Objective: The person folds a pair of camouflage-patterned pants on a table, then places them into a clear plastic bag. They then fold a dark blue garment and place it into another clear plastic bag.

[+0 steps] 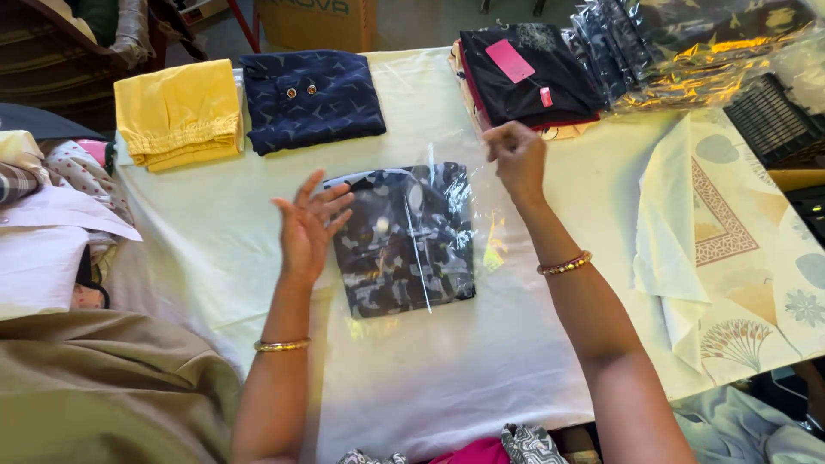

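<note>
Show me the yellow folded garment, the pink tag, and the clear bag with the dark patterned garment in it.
yellow folded garment (179,114), head view, middle of its top face.
pink tag (510,61), head view, centre of the tag.
clear bag (404,241), head view, over the dark patterned garment inside.

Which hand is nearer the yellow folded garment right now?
Left. The left hand hovers open, right of and below the yellow folded garment; the right hand is farther right, pinching the clear plastic bag.
</note>
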